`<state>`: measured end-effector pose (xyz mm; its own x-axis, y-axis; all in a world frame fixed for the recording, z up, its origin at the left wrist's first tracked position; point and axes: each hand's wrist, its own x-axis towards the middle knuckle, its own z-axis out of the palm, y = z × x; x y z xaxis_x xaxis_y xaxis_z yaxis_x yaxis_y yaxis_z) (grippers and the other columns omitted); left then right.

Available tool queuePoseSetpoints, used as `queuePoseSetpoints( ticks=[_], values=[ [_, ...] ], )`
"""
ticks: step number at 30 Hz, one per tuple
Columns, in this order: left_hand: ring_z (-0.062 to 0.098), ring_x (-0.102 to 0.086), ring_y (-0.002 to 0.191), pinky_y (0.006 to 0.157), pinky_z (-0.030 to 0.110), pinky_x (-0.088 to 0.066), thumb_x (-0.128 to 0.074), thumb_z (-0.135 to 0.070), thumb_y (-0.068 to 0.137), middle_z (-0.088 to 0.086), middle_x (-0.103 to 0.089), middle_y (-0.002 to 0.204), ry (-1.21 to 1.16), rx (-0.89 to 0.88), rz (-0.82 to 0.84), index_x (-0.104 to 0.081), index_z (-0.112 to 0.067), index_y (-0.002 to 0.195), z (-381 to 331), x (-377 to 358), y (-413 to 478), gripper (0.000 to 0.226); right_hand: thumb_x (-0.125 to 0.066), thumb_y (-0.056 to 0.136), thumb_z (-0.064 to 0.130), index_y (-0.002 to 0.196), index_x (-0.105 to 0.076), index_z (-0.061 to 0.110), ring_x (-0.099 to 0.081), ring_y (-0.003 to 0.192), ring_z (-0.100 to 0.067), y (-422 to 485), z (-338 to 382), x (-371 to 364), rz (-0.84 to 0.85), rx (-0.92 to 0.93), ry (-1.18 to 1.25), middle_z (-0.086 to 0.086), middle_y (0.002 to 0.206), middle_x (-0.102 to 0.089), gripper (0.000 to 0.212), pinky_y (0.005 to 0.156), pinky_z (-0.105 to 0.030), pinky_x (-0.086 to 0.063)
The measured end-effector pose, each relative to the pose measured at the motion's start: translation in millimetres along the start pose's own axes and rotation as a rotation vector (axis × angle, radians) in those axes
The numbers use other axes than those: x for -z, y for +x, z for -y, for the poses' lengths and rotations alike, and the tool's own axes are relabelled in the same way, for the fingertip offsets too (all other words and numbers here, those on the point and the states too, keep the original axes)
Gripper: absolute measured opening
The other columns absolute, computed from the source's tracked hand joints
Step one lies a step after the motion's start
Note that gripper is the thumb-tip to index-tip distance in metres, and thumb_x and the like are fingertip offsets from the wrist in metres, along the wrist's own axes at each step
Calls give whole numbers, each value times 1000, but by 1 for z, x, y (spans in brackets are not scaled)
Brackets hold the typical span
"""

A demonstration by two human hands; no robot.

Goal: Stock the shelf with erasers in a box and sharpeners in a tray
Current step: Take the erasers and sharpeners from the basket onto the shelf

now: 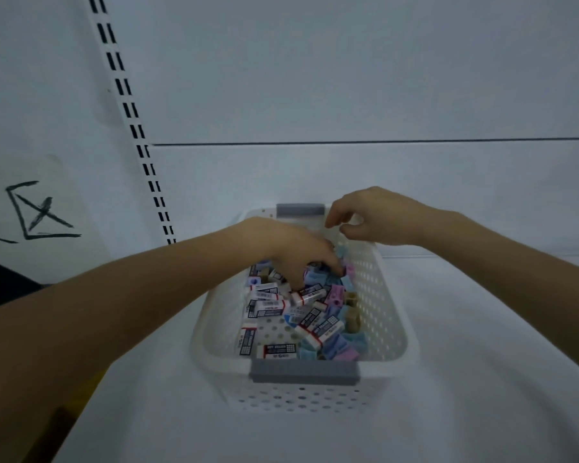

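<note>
white perforated plastic basket (386, 305), grey handles, on white shelf (488, 362) | sleeved white block erasers (274, 307) and pastel plastic sharpeners (337, 293) mixed inside, unsorted | left hand (291, 248) fingers-down in pile, probably picking, grip cannot tell | right hand (371, 215) loosely curled, empty, above far rim

Of the left hand (291, 248) I cannot see the fingertips, buried among the erasers (270, 306), so its grip is unclear. The paper sign (30, 212) is cut by the left edge.

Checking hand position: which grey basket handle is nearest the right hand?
The far handle, right beside the right hand; the near handle lies well away from it.
</note>
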<state>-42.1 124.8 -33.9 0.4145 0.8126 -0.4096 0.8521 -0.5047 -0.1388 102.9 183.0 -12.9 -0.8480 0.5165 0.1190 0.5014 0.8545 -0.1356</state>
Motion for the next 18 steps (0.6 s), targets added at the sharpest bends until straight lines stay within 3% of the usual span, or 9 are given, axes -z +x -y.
queuePoseSetpoints(
  ticks=[4, 11, 18],
  values=[
    [19, -45, 118, 95, 34, -41, -67, -17, 79, -1, -47, 134, -11, -11, -54, -43, -27, 133, 0, 0, 1, 60, -55, 87, 12, 104, -65, 18, -54, 88, -8, -2, -2, -3, -28, -10, 75, 2, 104, -66, 21, 80, -21, -42],
    [12, -47, 105, 85, 21, -34, -68, -24, 81, -3, -52, 124, -166, 6, -48, -56, -24, 120, 19, -2, -7, 41, -54, 87, 13, 102, -66, 19, -59, 92, -13, -3, -2, -3, -24, -9, 91, 3, 99, -65, 19, 86, -31, -48],
    [16, -49, 116, 91, 26, -39, -66, -20, 81, -5, -51, 133, -103, -19, -46, -43, -28, 134, 5, -1, -2, 58, -54, 87, 12, 101, -66, 19, -59, 91, -12, -3, -2, -3, -16, 10, 132, 4, 99, -66, 20, 85, -28, -48]
  ],
)
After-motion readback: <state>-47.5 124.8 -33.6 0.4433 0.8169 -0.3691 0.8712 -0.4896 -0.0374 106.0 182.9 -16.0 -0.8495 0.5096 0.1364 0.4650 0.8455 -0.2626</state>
